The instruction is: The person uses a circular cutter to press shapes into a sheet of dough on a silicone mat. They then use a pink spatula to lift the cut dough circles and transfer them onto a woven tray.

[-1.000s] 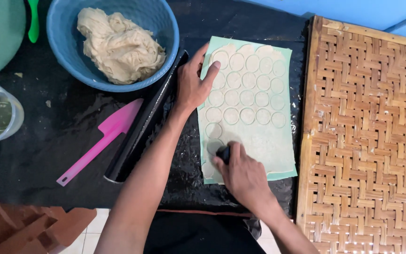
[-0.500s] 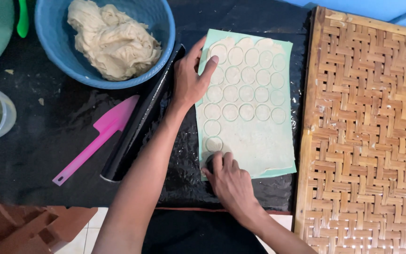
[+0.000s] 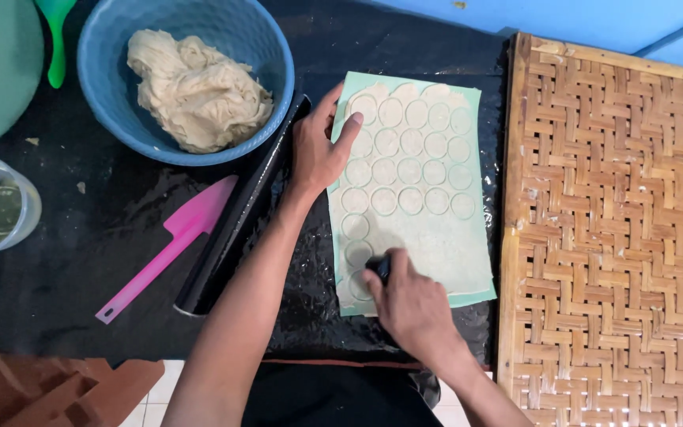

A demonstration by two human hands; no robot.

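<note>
A thin rolled-out dough sheet (image 3: pixel 416 190) lay between a long black rolling pin (image 3: pixel 239 213) on its left and a woven bamboo tray (image 3: pixel 618 237) on its right.

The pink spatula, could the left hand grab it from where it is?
Probably yes. The left hand rests on the dough sheet; only the low black roller lies between it and the spatula.

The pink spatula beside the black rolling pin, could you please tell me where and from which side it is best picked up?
Grip the pink spatula by its long thin handle, near the lower-left end, coming from above on its left side. The handle lies flat and slanted on the black table with bare space there, while the rolling pin runs close along its right and the wide blade points up toward the blue bowl.
</note>
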